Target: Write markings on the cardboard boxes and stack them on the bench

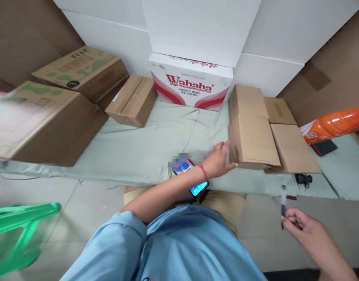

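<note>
Left hand [219, 160] lies spread against the near left corner of the plain brown cardboard box [251, 130] on the pale green cloth-covered table [144, 152], while the right hand [304, 228] hangs off the table edge, pinched round a slim black pen [283, 205]. A flat, low push looks best. Open cloth lies left; a flattened brown carton [293, 148] crowds the right side, a lit phone [192, 177] nearby.
</note>
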Tool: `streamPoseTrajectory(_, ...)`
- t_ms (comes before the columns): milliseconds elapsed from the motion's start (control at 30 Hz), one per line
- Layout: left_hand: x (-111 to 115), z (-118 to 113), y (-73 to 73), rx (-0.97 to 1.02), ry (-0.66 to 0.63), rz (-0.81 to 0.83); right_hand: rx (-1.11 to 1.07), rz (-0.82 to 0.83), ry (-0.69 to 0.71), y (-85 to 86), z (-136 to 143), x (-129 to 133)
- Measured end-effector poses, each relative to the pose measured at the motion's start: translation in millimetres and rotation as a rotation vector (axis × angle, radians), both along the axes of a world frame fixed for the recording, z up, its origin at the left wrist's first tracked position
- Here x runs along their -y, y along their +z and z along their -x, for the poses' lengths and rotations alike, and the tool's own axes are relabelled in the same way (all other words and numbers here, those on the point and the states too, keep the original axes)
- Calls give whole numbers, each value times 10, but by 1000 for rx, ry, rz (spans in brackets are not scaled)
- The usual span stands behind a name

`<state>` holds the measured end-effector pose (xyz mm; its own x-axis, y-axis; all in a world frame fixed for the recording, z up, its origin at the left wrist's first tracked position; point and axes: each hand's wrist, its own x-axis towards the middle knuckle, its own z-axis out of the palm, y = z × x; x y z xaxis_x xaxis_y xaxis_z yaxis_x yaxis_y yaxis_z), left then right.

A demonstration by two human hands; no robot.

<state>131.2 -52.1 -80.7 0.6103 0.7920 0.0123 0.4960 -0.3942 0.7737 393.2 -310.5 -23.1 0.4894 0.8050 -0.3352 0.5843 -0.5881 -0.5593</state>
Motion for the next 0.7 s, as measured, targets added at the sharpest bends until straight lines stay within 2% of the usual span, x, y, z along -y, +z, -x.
streamPoseTrajectory(33, -96, 231, 12, 15, 38, -41, -22, -25, 5, 51, -1, 34)
streamPoseTrajectory(67, -215, 513, 32, 51, 114, -153, -33, -46, 8, 91, 7, 42)
streamPoseTrajectory(133, -508, 1179, 94, 77, 358, -360, -22, -82, 4, 136, 49, -12)
streamPoseTrajectory(200, -851, 1869, 176, 27, 628, -486, 6, -103, -11, 144, 129, -128)
streamPoseTrajectory(267, -1194, 2451, 245, -59, 825, -503, 24, -111, -35, 140, 240, -253)
streamPoseTrajectory(333, -1487, 2839, 272, -106, 906, -394, 17, -128, -52, 146, 376, -341)
streamPoseTrajectory(400, -1684, 3015, 253, -155, 892, -224, -4, -172, -56, 169, 532, -378)
streamPoseTrajectory(500, -1717, 2998, 172, -216, 848, -110, -33, -257, -34, 219, 799, -375)
streamPoseTrajectory(567, -1547, 2932, 103, -204, 860, -156, -47, -317, 4, 249, 989, -378)
streamPoseTrajectory(700, -990, 2949, -66, -147, 935, -337, -102, -426, 158, 288, 1328, -524)
